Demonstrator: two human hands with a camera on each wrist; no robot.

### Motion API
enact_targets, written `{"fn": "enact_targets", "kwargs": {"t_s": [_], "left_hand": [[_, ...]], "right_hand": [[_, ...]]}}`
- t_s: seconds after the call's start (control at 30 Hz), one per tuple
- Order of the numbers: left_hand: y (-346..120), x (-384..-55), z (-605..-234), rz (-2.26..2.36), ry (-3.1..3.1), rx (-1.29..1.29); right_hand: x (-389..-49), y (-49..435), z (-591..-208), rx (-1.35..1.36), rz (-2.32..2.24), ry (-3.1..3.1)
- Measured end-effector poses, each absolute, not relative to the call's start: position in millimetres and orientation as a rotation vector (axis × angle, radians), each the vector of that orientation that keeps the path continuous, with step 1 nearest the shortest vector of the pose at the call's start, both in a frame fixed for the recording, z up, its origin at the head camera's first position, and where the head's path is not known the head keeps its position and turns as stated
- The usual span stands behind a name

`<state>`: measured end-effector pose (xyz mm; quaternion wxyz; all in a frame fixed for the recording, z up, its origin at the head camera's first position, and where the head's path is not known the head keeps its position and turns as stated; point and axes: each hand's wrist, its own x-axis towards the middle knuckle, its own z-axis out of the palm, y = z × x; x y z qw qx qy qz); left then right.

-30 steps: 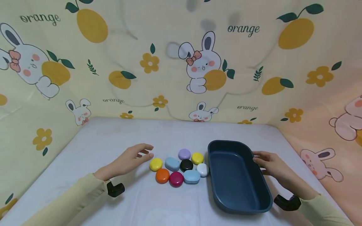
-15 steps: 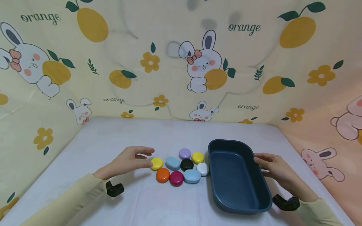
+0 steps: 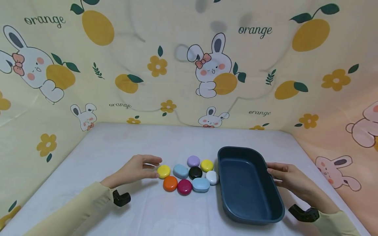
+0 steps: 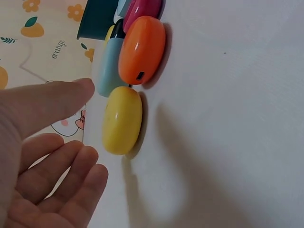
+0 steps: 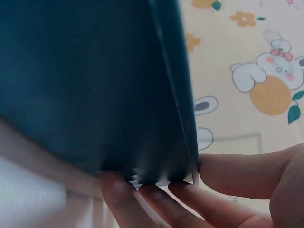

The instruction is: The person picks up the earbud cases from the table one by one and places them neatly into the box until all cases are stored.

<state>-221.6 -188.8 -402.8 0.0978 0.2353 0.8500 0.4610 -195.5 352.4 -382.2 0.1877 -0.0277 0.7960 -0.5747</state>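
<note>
My left hand [image 3: 135, 170] is beside a yellow, glossy, rounded piece [image 3: 163, 171] at the left end of a cluster. In the left wrist view the thumb and the loosely bent fingers stand apart, with bare space between them and the yellow piece [image 4: 122, 120]. Behind it lie a blue oval piece [image 4: 110, 71] and an orange one [image 4: 142, 50] with a small dark slot in its side. My right hand [image 3: 290, 175] touches a dark blue tray [image 3: 251, 183] from its right side. Fingertips and thumb rest at the tray's outer wall and rim [image 5: 183, 95].
Nearer the tray lie purple [image 3: 193, 161], yellow [image 3: 207, 165], black [image 3: 195, 172], white [image 3: 212, 177], dark red [image 3: 184, 187] and light blue [image 3: 201, 184] pieces on a white cloth [image 3: 165, 214]. A printed rabbit-and-orange curtain [image 3: 171, 29] hangs around the table.
My left hand has lowered slightly toward the near side, beside the yellow piece. The right hand has shifted a little along the tray's side. Tray and pieces look unmoved.
</note>
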Motion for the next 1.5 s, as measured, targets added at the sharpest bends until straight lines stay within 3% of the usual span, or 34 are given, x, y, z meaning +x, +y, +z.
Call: {"fn": "enact_targets", "kwargs": {"t_s": [1.5], "left_hand": [[-180, -243, -424, 1.21, 2.534, 0.661]], "right_hand": [[-197, 359, -385, 0.02, -1.698, 2.059]]}}
